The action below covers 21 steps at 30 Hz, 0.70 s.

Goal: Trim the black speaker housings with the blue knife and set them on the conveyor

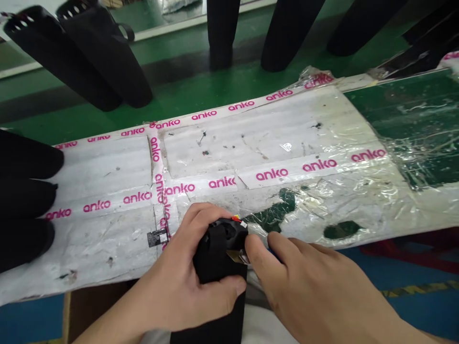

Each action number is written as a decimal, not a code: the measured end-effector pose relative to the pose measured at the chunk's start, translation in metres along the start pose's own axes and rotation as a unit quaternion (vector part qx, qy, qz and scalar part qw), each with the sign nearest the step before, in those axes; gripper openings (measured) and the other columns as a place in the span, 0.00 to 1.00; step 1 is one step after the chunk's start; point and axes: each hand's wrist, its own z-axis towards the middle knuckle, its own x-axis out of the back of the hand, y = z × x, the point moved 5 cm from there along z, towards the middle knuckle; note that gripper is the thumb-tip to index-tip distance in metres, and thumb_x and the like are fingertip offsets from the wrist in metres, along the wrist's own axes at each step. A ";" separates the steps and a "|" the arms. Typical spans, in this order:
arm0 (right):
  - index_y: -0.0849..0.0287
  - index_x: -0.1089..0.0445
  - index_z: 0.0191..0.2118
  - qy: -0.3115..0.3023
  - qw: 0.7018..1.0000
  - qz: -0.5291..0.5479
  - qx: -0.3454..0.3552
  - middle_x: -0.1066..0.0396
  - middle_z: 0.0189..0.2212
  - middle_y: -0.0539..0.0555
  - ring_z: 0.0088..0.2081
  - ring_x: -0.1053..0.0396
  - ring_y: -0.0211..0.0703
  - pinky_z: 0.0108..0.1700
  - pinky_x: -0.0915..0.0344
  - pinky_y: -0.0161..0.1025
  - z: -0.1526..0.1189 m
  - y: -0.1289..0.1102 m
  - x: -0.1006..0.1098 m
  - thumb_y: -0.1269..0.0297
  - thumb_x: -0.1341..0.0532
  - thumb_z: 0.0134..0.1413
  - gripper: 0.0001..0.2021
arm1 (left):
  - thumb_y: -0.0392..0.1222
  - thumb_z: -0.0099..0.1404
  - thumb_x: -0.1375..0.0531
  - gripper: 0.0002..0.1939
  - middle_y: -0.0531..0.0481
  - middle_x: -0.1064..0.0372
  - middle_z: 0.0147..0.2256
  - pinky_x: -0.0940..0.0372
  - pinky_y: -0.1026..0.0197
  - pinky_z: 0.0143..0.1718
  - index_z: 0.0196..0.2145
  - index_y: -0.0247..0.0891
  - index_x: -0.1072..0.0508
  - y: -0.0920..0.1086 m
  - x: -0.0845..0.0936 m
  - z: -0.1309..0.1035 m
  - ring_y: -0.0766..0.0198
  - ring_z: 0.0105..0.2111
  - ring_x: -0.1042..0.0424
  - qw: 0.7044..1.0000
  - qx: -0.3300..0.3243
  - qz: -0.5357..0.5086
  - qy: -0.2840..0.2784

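Observation:
My left hand [193, 272] is wrapped around the upper part of a black fabric-covered cylinder [218, 265]. The cylinder's top end carries a black strap loop and a recessed black cap, and a small red-and-yellow wire bit with a white connector [243, 223] sticks out at its rim. In my right hand [304, 277] is a small metal-bladed tool [237, 257], with a blue part partly showing between the fingers. Its flat tip touches or nearly touches the cylinder's side just below the rim. Most of the tool is hidden by my fingers.
A workbench covered with white sheet and pink-lettered tape [240, 143] spans the view, its film torn in places. More black cylinders [25, 198] lie at the left; others [103, 57] stand behind on a green surface. A small black label [158, 238] lies near my left hand.

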 end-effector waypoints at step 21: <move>0.55 0.41 0.52 -0.015 0.999 -0.012 0.039 0.37 0.27 0.46 0.22 0.33 0.45 0.27 0.48 0.44 0.004 0.001 0.011 0.75 0.48 0.61 0.15 | 0.37 0.60 0.28 0.26 0.51 0.30 0.53 0.35 0.45 0.60 0.54 0.50 0.29 -0.006 -0.001 -0.001 0.52 0.52 0.26 0.999 0.035 -0.018 0.032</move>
